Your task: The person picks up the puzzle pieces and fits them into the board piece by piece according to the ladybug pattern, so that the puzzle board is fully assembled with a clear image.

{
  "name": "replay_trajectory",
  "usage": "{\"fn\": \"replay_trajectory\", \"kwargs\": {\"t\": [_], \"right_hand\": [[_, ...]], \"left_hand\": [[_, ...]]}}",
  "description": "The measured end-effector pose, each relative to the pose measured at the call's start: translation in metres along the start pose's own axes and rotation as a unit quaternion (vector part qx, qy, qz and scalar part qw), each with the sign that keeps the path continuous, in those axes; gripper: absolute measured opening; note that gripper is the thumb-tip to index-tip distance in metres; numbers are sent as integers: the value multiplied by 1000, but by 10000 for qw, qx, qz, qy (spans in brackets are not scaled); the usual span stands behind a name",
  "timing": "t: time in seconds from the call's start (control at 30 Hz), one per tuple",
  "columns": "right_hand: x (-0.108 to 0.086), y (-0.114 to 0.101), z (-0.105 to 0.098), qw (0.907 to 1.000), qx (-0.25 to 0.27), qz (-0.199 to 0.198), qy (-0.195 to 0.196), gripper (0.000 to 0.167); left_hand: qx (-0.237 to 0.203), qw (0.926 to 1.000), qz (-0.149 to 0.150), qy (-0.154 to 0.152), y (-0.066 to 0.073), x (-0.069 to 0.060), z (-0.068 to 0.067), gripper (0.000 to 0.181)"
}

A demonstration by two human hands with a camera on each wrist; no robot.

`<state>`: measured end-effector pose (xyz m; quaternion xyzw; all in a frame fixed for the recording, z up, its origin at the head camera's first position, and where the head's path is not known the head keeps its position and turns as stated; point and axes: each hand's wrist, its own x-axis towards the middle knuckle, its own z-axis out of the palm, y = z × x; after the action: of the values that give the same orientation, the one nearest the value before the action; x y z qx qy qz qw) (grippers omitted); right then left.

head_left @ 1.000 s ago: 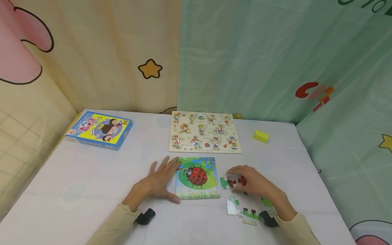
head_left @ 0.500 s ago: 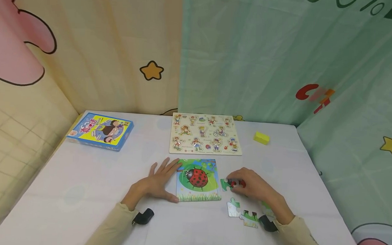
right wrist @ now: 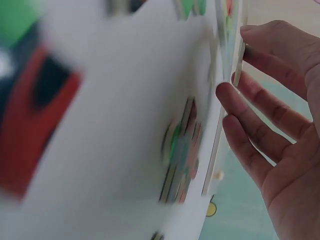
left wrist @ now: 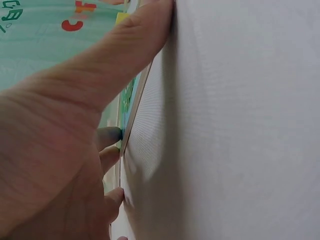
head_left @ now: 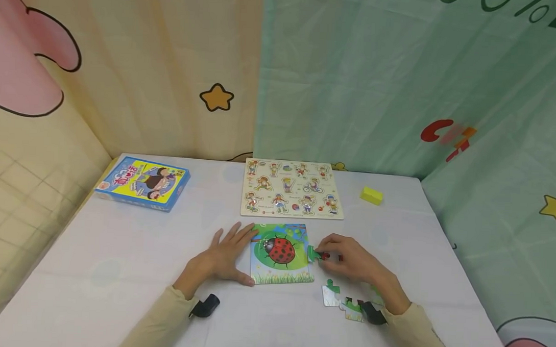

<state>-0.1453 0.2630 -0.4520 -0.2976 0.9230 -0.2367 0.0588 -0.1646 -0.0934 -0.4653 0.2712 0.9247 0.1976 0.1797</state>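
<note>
A square ladybug puzzle board lies on the white table in the head view. My left hand is spread along the board's left side, its thumb by the lower corner and its fingertips on the upper left edge. To the right of the board, my right hand pinches a green puzzle piece between thumb and fingers, just by the board's right edge. In the right wrist view that piece appears edge-on. Several loose pieces, including a pale one with a green tab, lie below the right hand, some partly hidden.
Behind the ladybug board lies a larger cream board with figures of children. A blue and yellow box sits at the back left. At the back right is a yellow block. Curtains border the table's back.
My right hand has picked up the green puzzle piece and moved it left, to the ladybug board's right edge. The left hand has stayed in place on the board.
</note>
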Motion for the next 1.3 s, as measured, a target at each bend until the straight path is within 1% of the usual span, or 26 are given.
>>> {"fn": "replay_trajectory", "kwargs": {"t": [0.1,0.37,0.5,0.6,0.83,0.93,1.03,1.13,1.3], "right_hand": [[8,-7,2,9999,-15,-107,47,24],[29,-26,9,9995,-88,-305,67,24],[40,-35,12,9979,-173,-600,163,24],[49,-41,17,9967,-244,-738,220,24],[64,-64,28,9984,-340,-424,-172,28],[71,-70,33,9974,-554,-404,-225,27],[77,-75,38,9962,-685,-495,-221,27],[81,-79,42,9956,-712,-586,-195,25],[85,-83,45,9963,-706,-488,-106,22]], "left_hand": [[38,10000,-30,28,1,0,-1,122],[121,9999,51,84,2,-1,-3,123],[193,9998,84,65,1,0,-3,123],[238,9996,97,87,1,1,-2,123],[243,9996,116,107,0,0,-2,123],[216,9996,113,155,0,0,-2,123],[201,9995,94,211,1,0,-3,121],[167,9995,124,217,1,0,-3,114],[-71,9994,300,178,2,-2,-8,93]]}}
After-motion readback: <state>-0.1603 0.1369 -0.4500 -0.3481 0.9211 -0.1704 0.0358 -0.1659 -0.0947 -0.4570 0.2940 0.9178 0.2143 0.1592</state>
